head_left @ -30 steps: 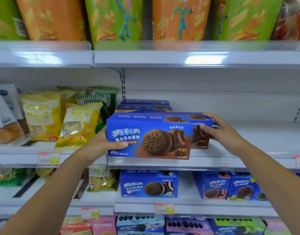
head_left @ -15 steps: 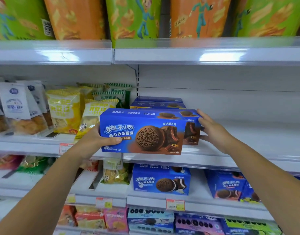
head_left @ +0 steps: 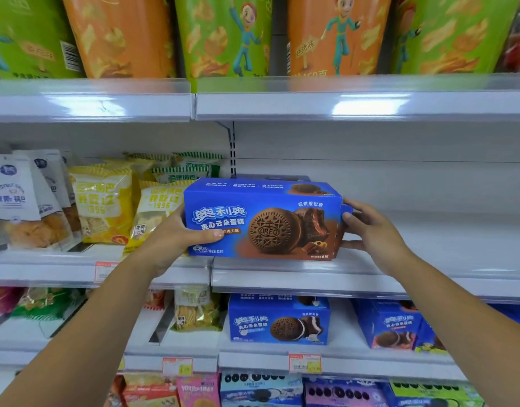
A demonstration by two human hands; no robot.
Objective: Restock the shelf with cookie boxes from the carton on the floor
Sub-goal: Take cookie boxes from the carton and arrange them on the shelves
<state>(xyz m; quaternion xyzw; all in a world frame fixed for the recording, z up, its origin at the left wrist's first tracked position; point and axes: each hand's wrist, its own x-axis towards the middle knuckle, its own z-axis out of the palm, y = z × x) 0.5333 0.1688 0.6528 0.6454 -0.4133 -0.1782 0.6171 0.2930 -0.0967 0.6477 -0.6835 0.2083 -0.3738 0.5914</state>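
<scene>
My left hand [head_left: 176, 235] grips the box [head_left: 264, 221] at its left end, thumb across the front. My right hand [head_left: 370, 230] clasps the right end. The box sits level between them, at the shelf [head_left: 370, 279] front, beside yellow bags [head_left: 103, 207].

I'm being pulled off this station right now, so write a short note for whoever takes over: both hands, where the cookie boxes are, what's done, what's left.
Left hand grips the left end of the blue cookie box. Right hand holds its right end.
The box is at the front of the middle shelf, beside the yellow snack bags; seated or just above, cannot tell. Another blue box top shows behind it.
Done: this box nearly shelved.
Left: let go, fetch more; the carton is out of view.
</scene>
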